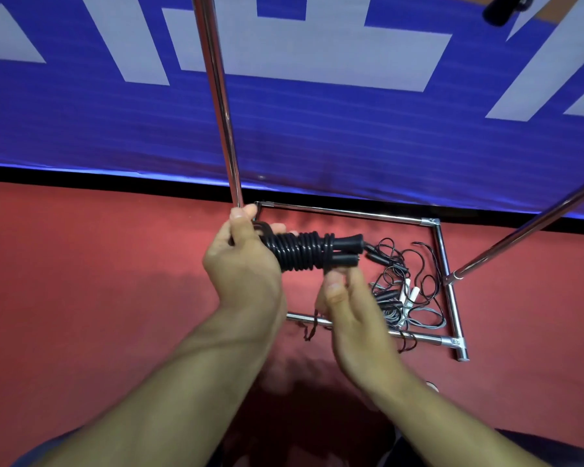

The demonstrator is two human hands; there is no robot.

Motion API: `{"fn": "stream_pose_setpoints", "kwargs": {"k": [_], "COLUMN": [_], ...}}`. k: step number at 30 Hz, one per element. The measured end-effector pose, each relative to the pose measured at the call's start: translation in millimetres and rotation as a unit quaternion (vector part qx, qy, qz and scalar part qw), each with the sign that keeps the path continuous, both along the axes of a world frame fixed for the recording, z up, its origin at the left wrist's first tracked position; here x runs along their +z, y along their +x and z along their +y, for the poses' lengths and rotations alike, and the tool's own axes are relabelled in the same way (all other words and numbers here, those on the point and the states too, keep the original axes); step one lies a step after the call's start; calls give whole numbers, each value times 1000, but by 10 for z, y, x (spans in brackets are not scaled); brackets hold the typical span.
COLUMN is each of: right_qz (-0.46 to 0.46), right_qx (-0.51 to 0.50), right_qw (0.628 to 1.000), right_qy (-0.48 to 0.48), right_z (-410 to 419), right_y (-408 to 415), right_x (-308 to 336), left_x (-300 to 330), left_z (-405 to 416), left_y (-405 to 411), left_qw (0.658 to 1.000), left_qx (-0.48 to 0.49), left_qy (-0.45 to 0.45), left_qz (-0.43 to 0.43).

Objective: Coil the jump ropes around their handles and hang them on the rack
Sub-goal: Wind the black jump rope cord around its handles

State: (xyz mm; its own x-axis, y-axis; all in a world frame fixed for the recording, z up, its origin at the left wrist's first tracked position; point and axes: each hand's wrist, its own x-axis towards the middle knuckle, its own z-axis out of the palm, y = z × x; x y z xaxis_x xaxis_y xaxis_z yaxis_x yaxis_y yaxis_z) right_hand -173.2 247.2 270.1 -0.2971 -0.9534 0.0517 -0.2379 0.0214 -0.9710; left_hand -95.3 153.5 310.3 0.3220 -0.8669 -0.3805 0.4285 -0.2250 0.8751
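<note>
Red floor (81, 281) fills the lower part of my view, ending at a black strip below a blue banner (317, 129) with pale block shapes. On the floor, close against that banner edge, stands a chrome rack (447, 264): I see its rectangular base of tubes, one upright pole rising from the far left corner of the base and a second pole slanting up from the right side tube.

Left hand (243, 264) is held above the left part of the base. Its grip is closed: fingers and thumb are curled round the left end of a black jump rope bundle (304, 251), with the thumb up beside the foot of the upright pole. The bundle lies roughly level, the cord wound in tight turns around two black handles that lie side by side, their flared ends pointing right.

Right hand (348, 305) is just below the right end of the bundle. Its thumb and fingertips meet at the lower handle end; I read this as a pinch, though the contact point is partly blurred.

Inside the base, toward its right side, lies a loose pile of ropes (402, 291): thin black cords in tangled loops, grey cord, black handles and white handles. One thin cord runs from the bundle's right end into this pile. A dark reddish cord (312, 326) hangs over the near tube of the base.
</note>
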Motion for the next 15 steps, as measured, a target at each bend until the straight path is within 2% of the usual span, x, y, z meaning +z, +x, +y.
{"fn": "stream_pose_setpoints", "kwargs": {"k": [3, 5, 6, 7, 9, 11, 12, 13, 14, 15], "right_qz": [82, 139, 139, 112, -17, -137, -167, -164, -116, -29], "right_qx": [78, 95, 102, 109, 103, 78, 60, 38, 16, -5], "right_qw": [992, 984, 982, 983, 980, 955, 945, 947, 962, 979], "right_qy": [49, 64, 74, 96, 169, 251, 275, 273, 248, 201], "right_z": [51, 52, 50, 48, 37, 9, -8, -18, -17, -4], "right_y": [-36, -87, -97, -100, -76, -49, -41, -40, -51, -67], "right_x": [-93, -112, -120, -126, -155, -177, -183, -201, -218, -235], "left_x": [-6, -1, -3, -5, -1, 9, 22, 32, 42, 55], "left_z": [-52, -78, -90, -98, -107, -128, -143, -164, -188, -218], "left_y": [78, 119, 133, 147, 173, 202, 217, 236, 256, 284], "left_qw": [1000, 1000, 1000, 1000, 999, 999, 999, 999, 998, 998], "left_qx": [8, 6, 0, -7, -16, -17, -14, -8, 1, 13], "left_qy": [11, 16, 20, 24, 30, 34, 37, 42, 47, 50], "left_qz": [12, 19, 18, 14, 11, 11, 14, 20, 31, 42]}}
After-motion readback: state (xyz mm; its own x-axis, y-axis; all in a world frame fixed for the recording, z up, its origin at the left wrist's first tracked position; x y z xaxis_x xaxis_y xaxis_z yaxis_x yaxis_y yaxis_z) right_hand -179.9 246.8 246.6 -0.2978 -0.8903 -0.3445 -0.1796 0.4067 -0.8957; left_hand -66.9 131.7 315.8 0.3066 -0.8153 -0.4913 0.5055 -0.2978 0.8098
